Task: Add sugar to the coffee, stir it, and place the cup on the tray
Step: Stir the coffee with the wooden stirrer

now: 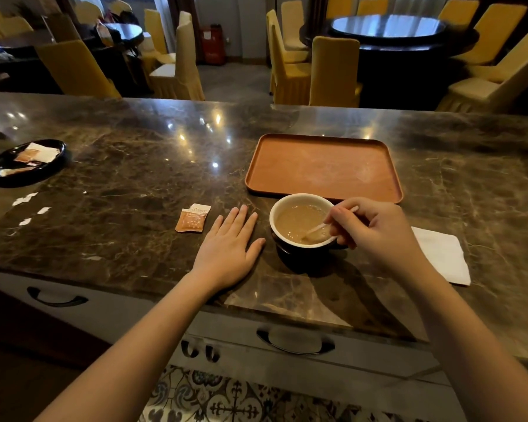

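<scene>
A dark cup (299, 251) with a white inside stands on the marble counter, full of light brown coffee. My right hand (375, 229) is shut on a thin stir stick (316, 229) whose tip dips into the coffee. My left hand (229, 248) lies flat and open on the counter, just left of the cup. An orange sugar packet (192, 218) with its top torn lies left of that hand. The orange tray (323, 166) sits bare just behind the cup.
A white napkin (442, 254) lies right of my right hand. A black dish (28, 162) with packets stands at the far left, with small paper scraps (28, 205) near it. Drawers with handles (294, 341) run below the counter edge. Yellow chairs and tables stand beyond.
</scene>
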{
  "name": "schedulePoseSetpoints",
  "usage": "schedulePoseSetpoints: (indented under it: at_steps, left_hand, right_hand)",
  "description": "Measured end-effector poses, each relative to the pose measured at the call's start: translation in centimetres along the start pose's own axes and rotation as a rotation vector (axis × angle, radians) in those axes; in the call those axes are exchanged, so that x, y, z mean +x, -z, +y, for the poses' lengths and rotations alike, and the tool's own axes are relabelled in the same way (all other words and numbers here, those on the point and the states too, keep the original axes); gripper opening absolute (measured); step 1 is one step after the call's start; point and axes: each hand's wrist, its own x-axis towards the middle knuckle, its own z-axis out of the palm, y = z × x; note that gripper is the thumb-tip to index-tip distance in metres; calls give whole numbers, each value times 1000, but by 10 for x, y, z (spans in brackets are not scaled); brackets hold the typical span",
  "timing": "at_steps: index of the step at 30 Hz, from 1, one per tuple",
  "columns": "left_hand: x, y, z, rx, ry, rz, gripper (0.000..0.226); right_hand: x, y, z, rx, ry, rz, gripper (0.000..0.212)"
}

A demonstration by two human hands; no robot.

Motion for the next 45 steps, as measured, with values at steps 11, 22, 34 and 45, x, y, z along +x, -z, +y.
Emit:
schedulePoseSetpoints:
  at_steps: [11, 22, 34, 45]
  left_hand:
    - [1, -2, -1, 8, -1, 14, 64]
    - [1, -3, -2, -3, -5, 33, 65]
    - [1, -3, -1, 1, -3, 18, 64]
    - [1, -4, -2, 8, -4, 24, 65]
  right_hand:
    - [13, 15, -2, -248, 37, 165, 17]
    - [10, -17, 3, -113, 90, 170, 14]
    - [7, 25, -19, -278, 25, 13, 18]
    - [13, -5, -3, -285, 84, 190, 13]
